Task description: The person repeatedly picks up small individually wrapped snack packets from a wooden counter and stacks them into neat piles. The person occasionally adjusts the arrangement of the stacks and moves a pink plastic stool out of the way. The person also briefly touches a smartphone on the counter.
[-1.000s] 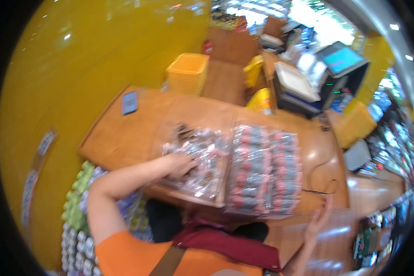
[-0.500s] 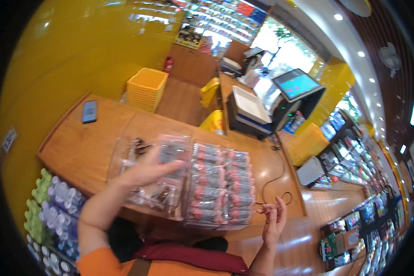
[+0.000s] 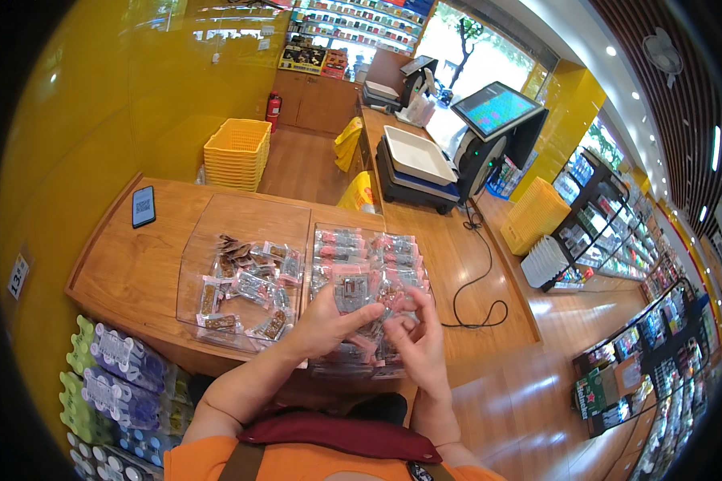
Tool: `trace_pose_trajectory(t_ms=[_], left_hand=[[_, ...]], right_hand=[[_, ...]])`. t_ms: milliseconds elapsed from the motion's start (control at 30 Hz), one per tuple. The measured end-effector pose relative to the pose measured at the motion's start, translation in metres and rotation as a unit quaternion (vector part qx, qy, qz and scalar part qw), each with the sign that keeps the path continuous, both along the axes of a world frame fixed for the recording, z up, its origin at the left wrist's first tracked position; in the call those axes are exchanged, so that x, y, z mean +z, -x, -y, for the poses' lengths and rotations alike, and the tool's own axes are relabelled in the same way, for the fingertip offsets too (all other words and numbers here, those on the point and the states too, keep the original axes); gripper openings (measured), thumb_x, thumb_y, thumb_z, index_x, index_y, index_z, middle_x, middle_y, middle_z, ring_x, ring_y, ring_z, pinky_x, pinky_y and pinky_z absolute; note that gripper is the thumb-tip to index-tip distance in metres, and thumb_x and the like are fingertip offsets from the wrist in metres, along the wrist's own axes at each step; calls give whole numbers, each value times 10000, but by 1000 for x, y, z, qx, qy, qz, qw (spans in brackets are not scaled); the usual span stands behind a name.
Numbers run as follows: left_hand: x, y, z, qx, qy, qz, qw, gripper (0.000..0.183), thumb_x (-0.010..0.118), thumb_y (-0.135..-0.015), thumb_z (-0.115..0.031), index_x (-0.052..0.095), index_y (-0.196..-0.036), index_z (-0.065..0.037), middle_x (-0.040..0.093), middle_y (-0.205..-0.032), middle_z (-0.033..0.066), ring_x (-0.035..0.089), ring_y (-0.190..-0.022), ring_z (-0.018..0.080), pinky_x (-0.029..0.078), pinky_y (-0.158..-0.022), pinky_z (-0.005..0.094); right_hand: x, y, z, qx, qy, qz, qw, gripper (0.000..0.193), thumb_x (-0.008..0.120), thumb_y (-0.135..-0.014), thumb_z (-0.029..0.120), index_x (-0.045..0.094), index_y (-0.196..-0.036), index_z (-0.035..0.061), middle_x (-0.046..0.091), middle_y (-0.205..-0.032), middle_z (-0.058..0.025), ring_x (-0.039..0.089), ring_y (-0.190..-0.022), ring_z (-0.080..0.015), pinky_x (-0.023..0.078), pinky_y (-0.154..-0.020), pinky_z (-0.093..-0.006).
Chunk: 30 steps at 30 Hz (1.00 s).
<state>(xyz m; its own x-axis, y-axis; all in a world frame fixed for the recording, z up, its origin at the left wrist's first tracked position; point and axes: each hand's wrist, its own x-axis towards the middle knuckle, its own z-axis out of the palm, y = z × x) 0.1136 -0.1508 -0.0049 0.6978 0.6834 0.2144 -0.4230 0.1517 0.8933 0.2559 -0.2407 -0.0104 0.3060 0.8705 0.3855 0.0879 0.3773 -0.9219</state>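
Small clear snack packets with pink and grey print [image 3: 341, 253] lie in close rows on the counter in front of me. Above these rows my left hand [image 3: 326, 327] is closed on a similar snack packet [image 3: 351, 290], its thumb pointing right. My right hand [image 3: 419, 341] is beside it, fingers curled and thumb bent in toward the packets; what lies between its fingertips is hard to make out. Left of the rows, a clear plastic bin [image 3: 191, 276] holds loose packets with brown contents [image 3: 253, 285] and a small heap of dark brown pieces [image 3: 234, 250].
The wooden counter [image 3: 120, 256] carries a phone [image 3: 143, 206] at far left and a black cable [image 3: 456, 298] at right. Beyond are stacked yellow baskets [image 3: 237, 152], a scale with a white tray [image 3: 419, 154] and a screen [image 3: 496, 109]. Wrapped bottles [image 3: 124, 353] stand lower left.
My left hand has moved right from over the clear bin to the packet rows. My right hand has come in from the right to meet it. The view has shifted slightly.
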Motion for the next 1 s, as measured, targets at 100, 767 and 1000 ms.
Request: trace_pose_trajectory(t_ms=[100, 767, 1000], left_hand=[[5, -4, -1, -36, -54, -25, 998, 460, 710, -834, -117, 478, -1213, 0, 619, -1081, 75, 617, -907, 128, 595, -631, 274], [-5, 7, -18, 161, 46, -12, 986, 229, 518, -958, -268, 510, -1044, -56, 612, -858, 61, 624, -692, 149, 519, -478, 246], [-24, 10, -23, 87, 135, 93, 983, 321, 380, -952, -249, 536, -1088, -3, 630, -947, 110, 648, -836, 199, 591, -614, 308]], right_hand=[[16, -23, 2, 33, 27, -35, 998, 550, 631, -856, -26, 384, -1347, -4, 563, -898, -12, 572, -773, -65, 466, -668, -190], [-19, -147, -8, 33, 65, -51, 996, 192, 619, -890, 55, 591, -1074, 6, 649, -903, -24, 585, -809, -58, 443, -670, -176], [-36, -151, -37, 58, 39, 54, 996, 155, 608, -895, 37, 603, -1047, 8, 631, -883, 1, 563, -797, -51, 442, -708, -191]])
